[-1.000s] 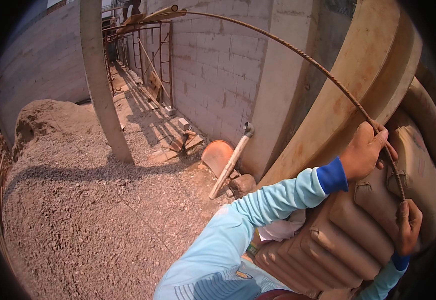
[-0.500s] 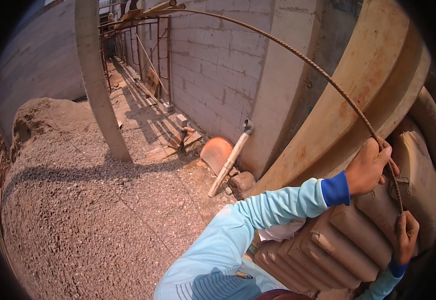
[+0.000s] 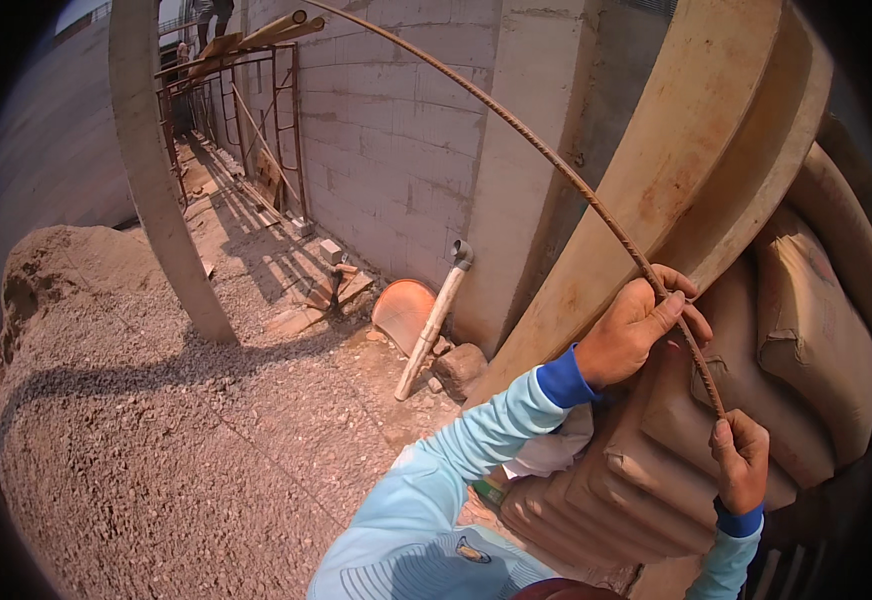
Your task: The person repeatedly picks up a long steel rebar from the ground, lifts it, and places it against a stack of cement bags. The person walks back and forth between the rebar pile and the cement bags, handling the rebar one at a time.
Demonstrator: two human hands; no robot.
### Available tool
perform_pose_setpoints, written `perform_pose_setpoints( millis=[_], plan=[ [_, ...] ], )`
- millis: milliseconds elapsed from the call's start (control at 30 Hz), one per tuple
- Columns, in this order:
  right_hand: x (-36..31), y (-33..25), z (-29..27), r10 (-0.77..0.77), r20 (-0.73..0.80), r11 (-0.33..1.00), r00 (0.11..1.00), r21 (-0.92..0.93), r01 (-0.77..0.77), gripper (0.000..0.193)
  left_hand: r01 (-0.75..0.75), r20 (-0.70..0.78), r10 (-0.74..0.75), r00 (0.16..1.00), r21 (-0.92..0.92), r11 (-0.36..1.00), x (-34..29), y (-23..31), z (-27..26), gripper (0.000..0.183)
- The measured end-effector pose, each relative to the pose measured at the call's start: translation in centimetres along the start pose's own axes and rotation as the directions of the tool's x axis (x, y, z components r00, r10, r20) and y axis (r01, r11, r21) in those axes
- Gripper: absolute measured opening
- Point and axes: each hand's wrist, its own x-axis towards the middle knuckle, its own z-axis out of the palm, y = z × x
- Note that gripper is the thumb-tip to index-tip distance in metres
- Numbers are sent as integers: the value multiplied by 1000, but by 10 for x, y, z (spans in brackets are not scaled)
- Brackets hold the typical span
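A long ribbed steel bar (image 3: 556,160) arcs from the top of the picture down to the right. My left hand (image 3: 636,325) is closed around it near its lower part, the arm in a light blue sleeve with a dark blue cuff. My right hand (image 3: 741,460) grips the bar's lower end just below. Both hands are in front of a stack of brown paper sacks (image 3: 816,330) at the right.
Wide wooden planks (image 3: 676,160) lean against a concrete column and grey block wall (image 3: 396,140). A pipe (image 3: 434,325), an orange bucket (image 3: 403,310) and a rock lie at the wall's foot. Gravel ground (image 3: 156,450), a concrete post (image 3: 161,200), scaffolding (image 3: 256,110) behind.
Both hands, still gripping the bar, have shifted left in the picture. The left hand sits lower than a second ago. The view has turned slightly.
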Motion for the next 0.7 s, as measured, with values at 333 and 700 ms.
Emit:
perform_pose_setpoints(
  millis=[333, 700],
  plan=[
    [66, 10, 148, -91, 348, 993, 933, 108, 56, 30, 220, -456, -405, 792, -405, 887, -167, -132, 42, 59],
    [131, -6, 254, -413, 257, 907, 874, 27, 421, 42, 66, -356, -257, 898, -469, 881, -178, -102, -47, 34]
  ],
)
